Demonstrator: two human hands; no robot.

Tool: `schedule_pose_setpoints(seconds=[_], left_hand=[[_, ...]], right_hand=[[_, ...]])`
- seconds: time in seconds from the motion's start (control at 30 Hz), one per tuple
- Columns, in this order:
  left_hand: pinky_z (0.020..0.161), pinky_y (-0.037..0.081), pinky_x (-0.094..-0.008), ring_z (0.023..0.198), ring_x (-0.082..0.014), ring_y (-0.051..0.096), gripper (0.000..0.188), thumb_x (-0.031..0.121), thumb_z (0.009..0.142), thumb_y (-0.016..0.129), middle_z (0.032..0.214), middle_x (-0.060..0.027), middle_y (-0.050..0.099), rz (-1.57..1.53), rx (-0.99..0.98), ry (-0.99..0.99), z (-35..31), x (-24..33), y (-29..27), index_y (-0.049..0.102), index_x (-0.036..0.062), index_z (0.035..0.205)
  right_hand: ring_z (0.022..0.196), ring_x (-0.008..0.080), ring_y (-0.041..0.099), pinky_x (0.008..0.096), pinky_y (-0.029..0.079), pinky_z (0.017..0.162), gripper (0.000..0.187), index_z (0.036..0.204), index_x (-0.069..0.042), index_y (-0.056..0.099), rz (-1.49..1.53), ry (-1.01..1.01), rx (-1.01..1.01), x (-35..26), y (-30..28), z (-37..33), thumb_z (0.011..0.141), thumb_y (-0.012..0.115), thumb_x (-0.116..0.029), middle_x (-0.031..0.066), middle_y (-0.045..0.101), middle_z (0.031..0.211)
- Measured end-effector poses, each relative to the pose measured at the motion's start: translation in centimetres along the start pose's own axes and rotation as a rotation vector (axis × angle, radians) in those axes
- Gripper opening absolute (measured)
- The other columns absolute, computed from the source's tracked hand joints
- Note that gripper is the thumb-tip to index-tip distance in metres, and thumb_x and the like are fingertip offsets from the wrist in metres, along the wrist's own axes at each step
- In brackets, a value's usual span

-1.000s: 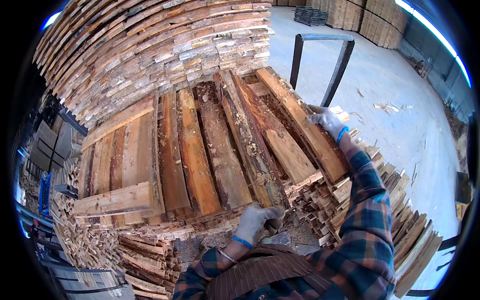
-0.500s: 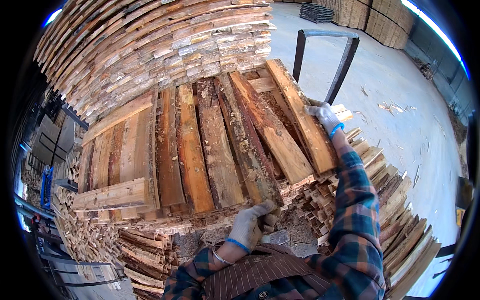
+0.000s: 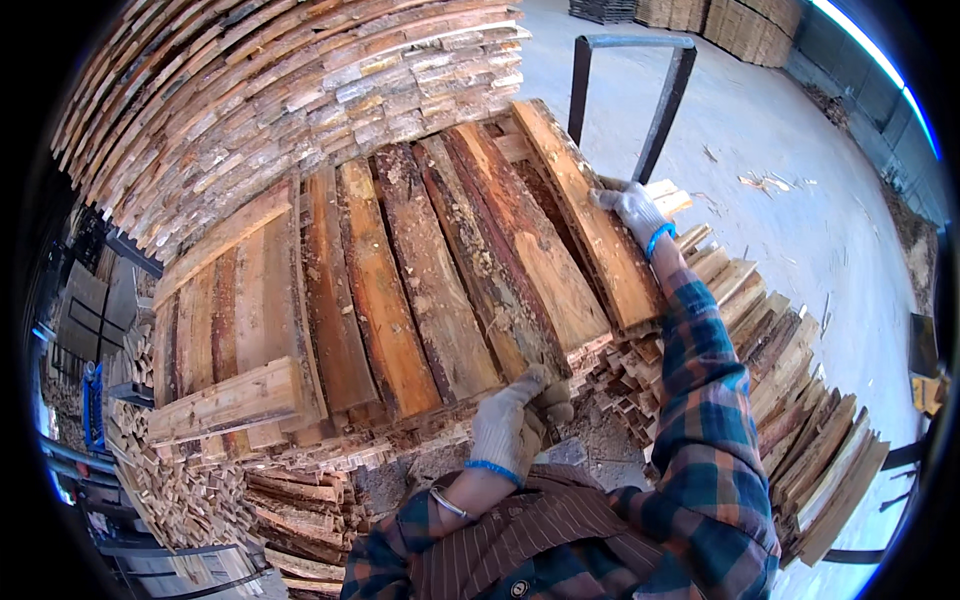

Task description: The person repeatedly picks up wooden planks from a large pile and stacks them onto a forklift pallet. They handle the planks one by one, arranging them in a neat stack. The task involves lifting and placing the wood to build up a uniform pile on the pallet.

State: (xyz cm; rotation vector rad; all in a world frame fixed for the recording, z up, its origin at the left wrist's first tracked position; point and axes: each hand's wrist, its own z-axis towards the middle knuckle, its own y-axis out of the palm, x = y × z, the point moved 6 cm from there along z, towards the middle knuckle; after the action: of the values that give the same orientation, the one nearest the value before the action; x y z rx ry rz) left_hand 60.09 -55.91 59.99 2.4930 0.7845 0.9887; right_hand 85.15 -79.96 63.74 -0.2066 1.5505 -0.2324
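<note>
A row of rough-sawn boards with bark edges and wood chips lies side by side on top of a wood stack. My right hand (image 3: 633,208), in a white knit glove with a blue cuff, is closed over the outer edge of the rightmost board (image 3: 585,220). A dark gap separates that board from the reddish-brown board (image 3: 540,255) to its left. At the near end of the bark-covered board (image 3: 485,275), my left hand (image 3: 512,420), gloved alike, has its fingers curled against the wood. Its fingertips are partly hidden.
A tall stack of boards (image 3: 300,90) rises behind. Paler boards (image 3: 220,310) lie at the left with a crosspiece (image 3: 225,402) over their near ends. A metal frame (image 3: 640,42) stands at the far right. Upright offcuts (image 3: 800,440) are piled right; scraps litter the concrete floor (image 3: 770,130).
The reddish-brown board has shifted left against the bark-covered board, closing the gap between them. The rightmost board's gap has narrowed. Both hands stay at the boards while the view shifts slightly.
</note>
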Motion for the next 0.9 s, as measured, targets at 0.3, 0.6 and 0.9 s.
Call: schedule_pose_setpoints(seconds=[0.3, 0.6, 0.9], left_hand=[[0.080, 0.055, -0.0374, 0.090, -0.0247, 0.065, 0.035, 0.020, 0.092, 0.062, 0.102, -0.0178, 0.064, -0.154, -0.276, 0.081, -1.7, -0.4, -4.3, 0.056, -0.0051, 0.115], [0.086, 0.052, -0.0383, 0.094, -0.0323, 0.066, 0.053, 0.027, 0.078, 0.075, 0.108, -0.0159, 0.067, 1.124, -0.430, 0.878, -7.9, 6.5, -0.2, 0.060, -0.0016, 0.120], [0.114, 0.020, -0.0495, 0.139, -0.0364, 0.026, 0.084, 0.053, 0.075, 0.065, 0.144, -0.0157, 0.037, 2.328, -0.145, 1.173, -0.7, 4.6, 5.1, 0.040, 0.0057, 0.139]], right_hand=[[0.092, 0.0170, 0.064, 0.0298, 0.050, 0.081, 0.057, 0.125, 0.004, 0.056, 0.072, 0.049, -0.143, -2.0, 2.5, -1.9, 0.082, 0.071, -0.030, 0.0101, 0.066, 0.109], [0.109, 0.0240, 0.058, 0.0315, 0.041, 0.097, 0.068, 0.132, 0.006, 0.048, -0.203, -0.075, -0.055, -1.1, 4.0, 2.3, 0.080, 0.067, -0.033, 0.0186, 0.063, 0.118], [0.113, 0.0380, 0.057, 0.0428, 0.046, 0.093, 0.087, 0.142, -0.005, 0.036, -0.902, -0.122, -0.193, -7.0, 7.1, -1.0, 0.074, 0.072, -0.046, 0.0280, 0.059, 0.118]])
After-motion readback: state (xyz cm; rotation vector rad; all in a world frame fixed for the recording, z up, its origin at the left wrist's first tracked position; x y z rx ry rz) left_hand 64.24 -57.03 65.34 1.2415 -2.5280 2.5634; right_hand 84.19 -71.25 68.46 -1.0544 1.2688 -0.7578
